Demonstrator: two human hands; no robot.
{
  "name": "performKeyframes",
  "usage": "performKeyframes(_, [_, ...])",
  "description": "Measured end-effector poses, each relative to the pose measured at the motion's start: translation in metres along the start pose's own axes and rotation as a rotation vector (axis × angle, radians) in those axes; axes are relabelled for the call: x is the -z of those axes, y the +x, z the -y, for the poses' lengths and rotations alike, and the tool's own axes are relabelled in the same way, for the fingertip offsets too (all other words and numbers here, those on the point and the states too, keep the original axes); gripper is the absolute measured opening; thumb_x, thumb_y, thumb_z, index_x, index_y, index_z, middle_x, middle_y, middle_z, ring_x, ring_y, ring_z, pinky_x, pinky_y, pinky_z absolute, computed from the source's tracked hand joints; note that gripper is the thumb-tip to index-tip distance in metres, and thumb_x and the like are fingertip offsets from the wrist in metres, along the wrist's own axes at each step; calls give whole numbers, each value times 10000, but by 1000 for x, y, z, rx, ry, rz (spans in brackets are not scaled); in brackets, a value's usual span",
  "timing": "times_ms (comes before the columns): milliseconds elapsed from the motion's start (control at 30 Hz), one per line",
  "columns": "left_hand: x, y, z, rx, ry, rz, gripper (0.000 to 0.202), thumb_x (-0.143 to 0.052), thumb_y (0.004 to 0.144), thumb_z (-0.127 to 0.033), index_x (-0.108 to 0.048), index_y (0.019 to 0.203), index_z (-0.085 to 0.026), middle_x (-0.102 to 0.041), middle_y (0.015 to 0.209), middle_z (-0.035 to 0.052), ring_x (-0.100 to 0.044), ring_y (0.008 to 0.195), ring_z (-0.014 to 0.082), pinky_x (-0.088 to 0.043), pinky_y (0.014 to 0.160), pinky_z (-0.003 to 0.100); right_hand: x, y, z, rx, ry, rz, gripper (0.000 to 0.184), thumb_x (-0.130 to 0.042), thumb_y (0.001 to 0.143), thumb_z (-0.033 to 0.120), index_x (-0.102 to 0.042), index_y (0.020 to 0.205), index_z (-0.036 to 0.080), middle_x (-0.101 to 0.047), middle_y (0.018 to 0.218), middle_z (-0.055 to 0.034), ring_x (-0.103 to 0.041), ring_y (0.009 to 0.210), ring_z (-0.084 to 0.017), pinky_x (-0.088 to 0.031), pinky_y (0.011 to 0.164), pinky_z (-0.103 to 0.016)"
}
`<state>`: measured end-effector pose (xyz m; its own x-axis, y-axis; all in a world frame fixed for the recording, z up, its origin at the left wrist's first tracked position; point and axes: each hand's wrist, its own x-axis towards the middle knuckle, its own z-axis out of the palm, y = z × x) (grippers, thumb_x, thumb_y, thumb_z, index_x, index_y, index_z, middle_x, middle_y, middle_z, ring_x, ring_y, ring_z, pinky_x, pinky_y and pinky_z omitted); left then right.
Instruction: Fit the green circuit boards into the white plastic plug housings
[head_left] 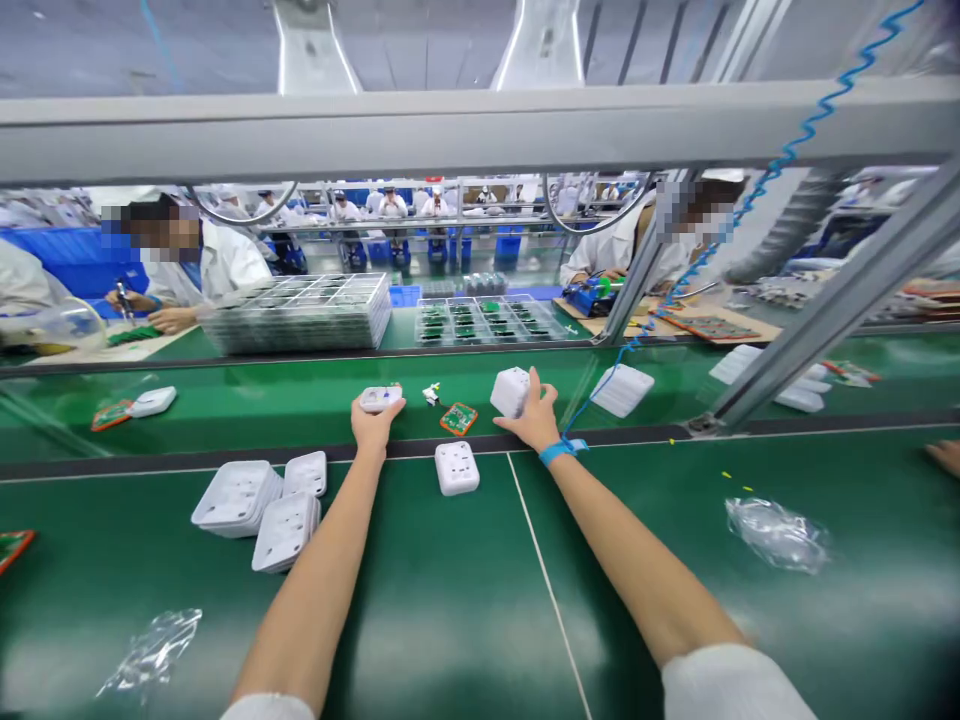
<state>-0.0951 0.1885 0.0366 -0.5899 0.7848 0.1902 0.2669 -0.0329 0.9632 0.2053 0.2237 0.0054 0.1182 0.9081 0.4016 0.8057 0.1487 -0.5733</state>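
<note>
A pale beam [450, 135] crosses before a glossy floor [486, 262].

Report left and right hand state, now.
Left hand: closed, holding a white casing.
Right hand: closed, thumb and fingers on a tilted white block, possibly stacked casings.

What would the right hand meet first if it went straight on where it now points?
Beyond the white case it holds, the right hand would probably reach the dark strip at the green belt's far edge first, with the clear tray behind; the hand's height is unclear.
</note>
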Motion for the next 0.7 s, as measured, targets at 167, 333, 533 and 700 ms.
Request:
performKeyframes(167, [8, -12, 15, 12, 476, -41, 787, -925, 487, -486, -589, 1136, -192, -644, 1209, 166, -480, 1288, 427, -322, 1091, 574, -14, 3, -2, 34, 41, 69, 897, -766, 732, 266, -338, 1520, 211, -464, 1238, -159, -620, 1037, -329, -488, 926, -486])
performKeyframes(333, [6, -30, 17, 33, 764, -169, 792, -815, 599, -618, -536, 1145, -117, -463, 1352, 270, -353, 1310, 476, -273, 1053, 597, 2, -24, 2, 97, 97, -19, 822, -721, 763, 309, -345, 1488, 216, -471, 1292, -145, -570, 1143, -303, -488, 977, -451])
performKeyframes(533, [9, -27, 17, 42, 856, -213, 648, -792, 710, -503, -508, 1159, -133, -508, 1268, 210, -439, 1218, 419, -350, 989, 555, 23, -105, 16, 232, 92, -113, 764, -730, 765, 401, -403, 1432, 221, -505, 1243, -126, -598, 1102, -311, -543, 917, -457])
performKeyframes(700, [13, -35, 15, -36, 845, -206, 659, -709, 823, -427, -423, 1312, -91, -398, 1392, 253, -383, 1282, 431, -315, 1032, 564, 28, -139, 23, 325, -62, -27, 772, -704, 820, 472, -364, 1459, 203, -461, 1288, -175, -627, 1071, -349, -575, 846, -493])
